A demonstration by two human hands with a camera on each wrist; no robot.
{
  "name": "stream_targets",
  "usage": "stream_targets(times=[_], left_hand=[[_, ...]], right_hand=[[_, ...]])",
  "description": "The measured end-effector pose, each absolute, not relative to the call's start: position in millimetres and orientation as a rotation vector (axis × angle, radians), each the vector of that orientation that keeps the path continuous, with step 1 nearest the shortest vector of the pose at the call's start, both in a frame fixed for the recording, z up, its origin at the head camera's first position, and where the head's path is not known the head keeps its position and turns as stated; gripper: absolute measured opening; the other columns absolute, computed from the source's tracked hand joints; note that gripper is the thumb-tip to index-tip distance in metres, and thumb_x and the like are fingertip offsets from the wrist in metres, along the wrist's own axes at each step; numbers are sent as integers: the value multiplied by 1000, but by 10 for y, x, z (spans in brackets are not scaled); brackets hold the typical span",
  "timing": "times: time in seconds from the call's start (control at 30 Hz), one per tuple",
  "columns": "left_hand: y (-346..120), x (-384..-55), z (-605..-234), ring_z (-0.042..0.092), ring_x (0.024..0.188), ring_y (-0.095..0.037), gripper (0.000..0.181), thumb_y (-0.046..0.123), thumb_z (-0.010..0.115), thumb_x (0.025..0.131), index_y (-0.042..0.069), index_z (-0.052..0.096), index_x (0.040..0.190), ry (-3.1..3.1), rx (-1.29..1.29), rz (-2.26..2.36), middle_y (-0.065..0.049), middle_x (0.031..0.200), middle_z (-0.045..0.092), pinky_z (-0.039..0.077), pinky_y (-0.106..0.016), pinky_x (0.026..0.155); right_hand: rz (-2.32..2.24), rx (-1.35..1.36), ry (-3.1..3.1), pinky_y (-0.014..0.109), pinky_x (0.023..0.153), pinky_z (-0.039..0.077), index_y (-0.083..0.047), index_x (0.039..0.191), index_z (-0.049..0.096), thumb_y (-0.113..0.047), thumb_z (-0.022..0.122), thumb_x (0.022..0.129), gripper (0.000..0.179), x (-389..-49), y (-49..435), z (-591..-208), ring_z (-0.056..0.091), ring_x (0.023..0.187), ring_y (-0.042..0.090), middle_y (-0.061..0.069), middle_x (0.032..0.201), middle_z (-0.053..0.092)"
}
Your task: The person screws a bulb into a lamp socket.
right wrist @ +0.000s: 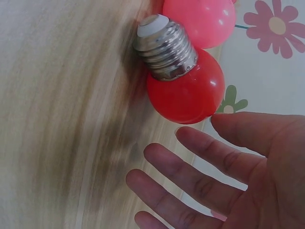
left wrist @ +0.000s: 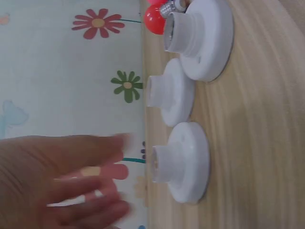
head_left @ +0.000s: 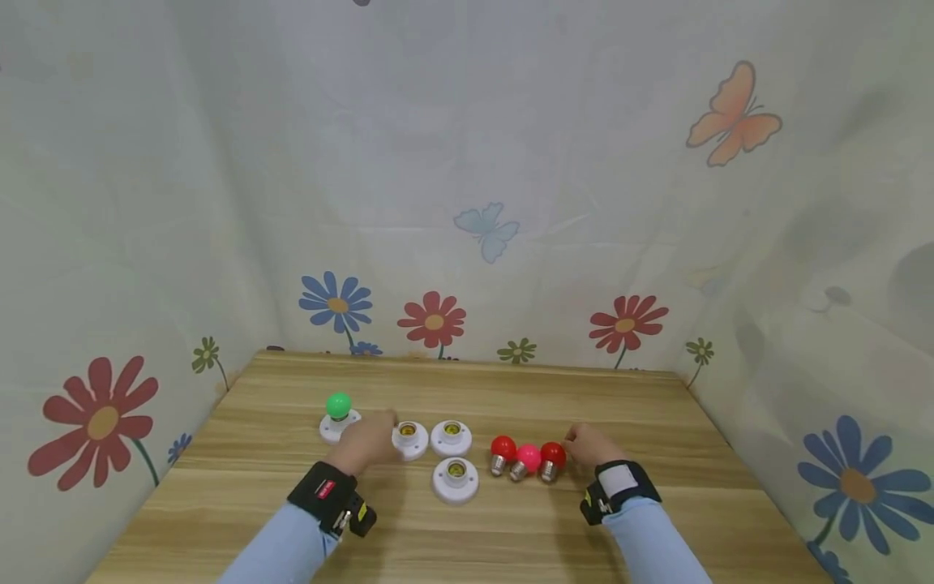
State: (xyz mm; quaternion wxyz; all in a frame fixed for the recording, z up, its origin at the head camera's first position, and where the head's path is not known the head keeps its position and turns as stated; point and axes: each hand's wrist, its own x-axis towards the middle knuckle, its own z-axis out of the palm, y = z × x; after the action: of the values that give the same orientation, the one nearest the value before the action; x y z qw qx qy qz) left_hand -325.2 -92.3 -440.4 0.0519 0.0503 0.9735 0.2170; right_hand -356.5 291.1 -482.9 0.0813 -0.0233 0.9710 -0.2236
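"Where was the left hand (head_left: 367,442)?"
"Left of lower centre in the head view, near the leftmost bare white lamp socket (head_left: 410,443); its fingers were apart, empty."
"The right hand (head_left: 593,446)?"
"Right of lower centre; fingers spread, empty, near the rightmost red light bulb (head_left: 553,454); contact, I couldn't tell."

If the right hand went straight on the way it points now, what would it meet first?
Probably the rightmost red bulb: it lies just ahead of the right hand's thumb and index fingertips, though depth leaves the exact gap unclear.
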Motion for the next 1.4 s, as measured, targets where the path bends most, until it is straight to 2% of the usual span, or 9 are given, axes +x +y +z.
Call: stream_targets(times=[0.07, 0.13, 0.27, 0.4, 0.63, 0.8, 0.97, 1.2, 1.4], left_hand=[[-892, -3352, -4469, 60, 104, -32, 58, 20, 78, 80, 0, 51, 127, 3075, 114, 966, -17, 118, 59, 52, -46, 87], [-865, -3462, -4585, 52, 120, -36, 71, 22, 78, 81, 0, 41, 138, 3108, 98, 1239, -21, 133, 49, 47, -50, 99], [-833, -3628, -4908, 38, 134, -42, 94, 25, 84, 74, -2, 31, 146, 3037, 126, 1307, -25, 146, 38, 35, -54, 110], [-831, -3696, -5217, 40, 133, -44, 104, 26, 90, 65, -8, 32, 144, 2991, 156, 1160, -30, 143, 40, 34, -54, 110], [-866, -3749, -5402, 54, 117, -40, 89, 25, 91, 62, -9, 47, 132, 3001, 179, 1139, -26, 126, 56, 42, -52, 102], [-818, -3717, -5130, 57, 109, -36, 87, 23, 91, 62, -10, 48, 130, 2926, 86, 1136, -23, 121, 56, 46, -51, 98], [-660, -3583, -4578, 59, 103, -33, 78, 22, 89, 65, -8, 53, 128, 2919, 69, 1045, -21, 118, 60, 50, -48, 94], [-413, -3292, -3864, 55, 115, -33, 74, 25, 87, 70, 2, 54, 131, 2981, 241, 1213, -15, 126, 59, 48, -48, 98], [-267, -3081, -3652, 47, 124, -36, 79, 23, 87, 70, 1, 49, 135, 3012, 412, 1307, -18, 134, 51, 46, -50, 101]], right_hand=[[-659, -68, 2905, 33, 61, 46, 1, 101, 64, -17, 56, 94, 21, -3571, 2916, -4838, 55, 69, 20, 5, 76, 59], [-656, -50, 2901, 33, 61, 46, 0, 101, 64, -18, 56, 94, 20, -3579, 2918, -4842, 55, 70, 20, 6, 77, 60], [-660, -6, 2888, 35, 63, 47, -1, 101, 64, -18, 56, 94, 20, -3577, 2918, -4824, 56, 71, 21, 6, 78, 60], [-635, -5, 2897, 35, 63, 47, -1, 101, 64, -18, 56, 94, 20, -3574, 2924, -4819, 55, 72, 21, 6, 79, 60], [-635, 12, 2891, 36, 64, 48, -1, 102, 63, -19, 56, 94, 21, -3620, 2952, -4895, 56, 73, 22, 7, 82, 61], [-656, 21, 2875, 36, 63, 48, -1, 102, 63, -19, 55, 94, 21, -3625, 2967, -4909, 56, 73, 22, 7, 81, 60], [-664, 21, 2881, 34, 61, 46, -2, 100, 62, -19, 56, 94, 19, -3668, 3011, -4984, 55, 71, 21, 7, 80, 59], [-639, 12, 2893, 34, 61, 46, -2, 100, 63, -21, 57, 93, 21, -3671, 3003, -5009, 54, 71, 21, 6, 81, 60], [-644, 8, 2895, 33, 60, 46, -1, 98, 63, -19, 57, 94, 20, -3585, 2958, -4921, 54, 70, 21, 6, 77, 59]])
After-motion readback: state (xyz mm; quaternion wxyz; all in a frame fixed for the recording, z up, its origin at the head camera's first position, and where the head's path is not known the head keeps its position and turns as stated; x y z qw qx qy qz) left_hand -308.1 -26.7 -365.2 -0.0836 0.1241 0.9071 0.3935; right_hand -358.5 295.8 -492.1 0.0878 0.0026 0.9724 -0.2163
